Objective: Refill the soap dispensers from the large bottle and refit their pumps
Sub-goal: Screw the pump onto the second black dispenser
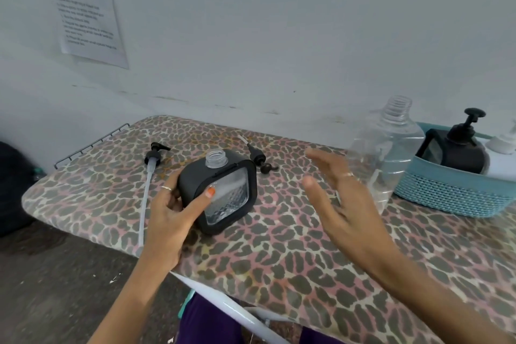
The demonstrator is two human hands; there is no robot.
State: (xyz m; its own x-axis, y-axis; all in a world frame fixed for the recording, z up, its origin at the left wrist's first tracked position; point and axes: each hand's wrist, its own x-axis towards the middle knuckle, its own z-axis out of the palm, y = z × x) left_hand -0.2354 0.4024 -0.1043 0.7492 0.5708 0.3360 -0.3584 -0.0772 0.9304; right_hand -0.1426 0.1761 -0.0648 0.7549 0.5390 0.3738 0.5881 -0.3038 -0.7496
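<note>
The right hand (335,190) is smeared with blur, fingertips soft, and behind those fingers the lower part of the large bottle (388,148) is hidden. The left hand (173,209) covers the dispenser's (223,187) near-left side under its fingers. Past the right fingertips, the basket (452,193) is cut by the frame edge. The wall sheet's (83,8) print is unreadable.

A leopard-print table (279,246) against a white wall (279,22).
</note>
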